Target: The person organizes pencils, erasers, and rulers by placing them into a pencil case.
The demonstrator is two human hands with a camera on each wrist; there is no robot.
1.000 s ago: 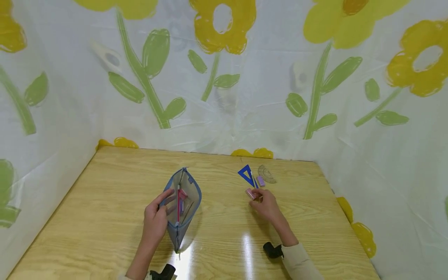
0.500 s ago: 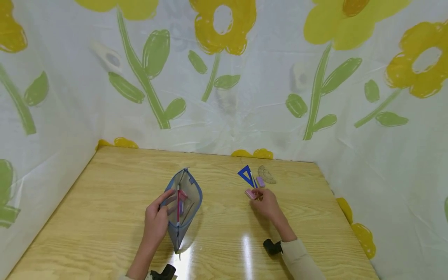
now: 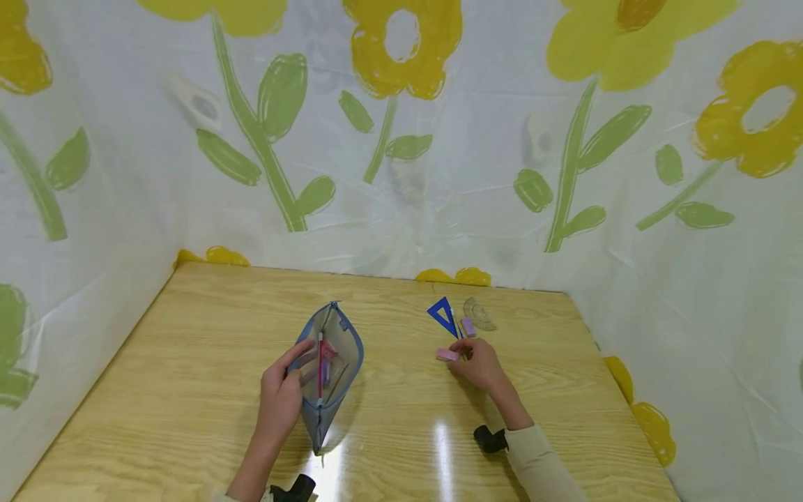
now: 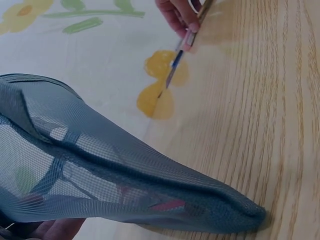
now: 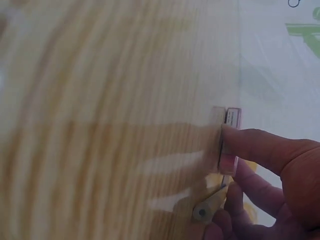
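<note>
In the head view my left hand (image 3: pixel 280 394) grips the near side of a grey-blue mesh pencil case (image 3: pixel 332 411), some fingers inside its open mouth. A thin red stick, seemingly a pencil (image 3: pixel 321 369), and small pink and purple pieces show inside. To the right, my right hand (image 3: pixel 482 366) pinches a pink eraser (image 3: pixel 447 355) low at the table; the right wrist view shows the thumb against the eraser (image 5: pixel 230 162). Beyond that hand lie a blue set square (image 3: pixel 442 307), a thin white-and-blue stick (image 3: pixel 456 324), a purple eraser (image 3: pixel 468 327) and a clear protractor (image 3: pixel 479 314).
The wooden table (image 3: pixel 207 348) ends at a white flower-printed sheet (image 3: pixel 464 230) that hangs behind and at both sides. A pale tapered piece with a round hole (image 5: pixel 204 211) lies below the fingers in the right wrist view; its kind is unclear.
The pink eraser has turned in my right fingers from slanted to nearly level and shifted slightly nearer. My left hand and the pencil case have stayed put.
</note>
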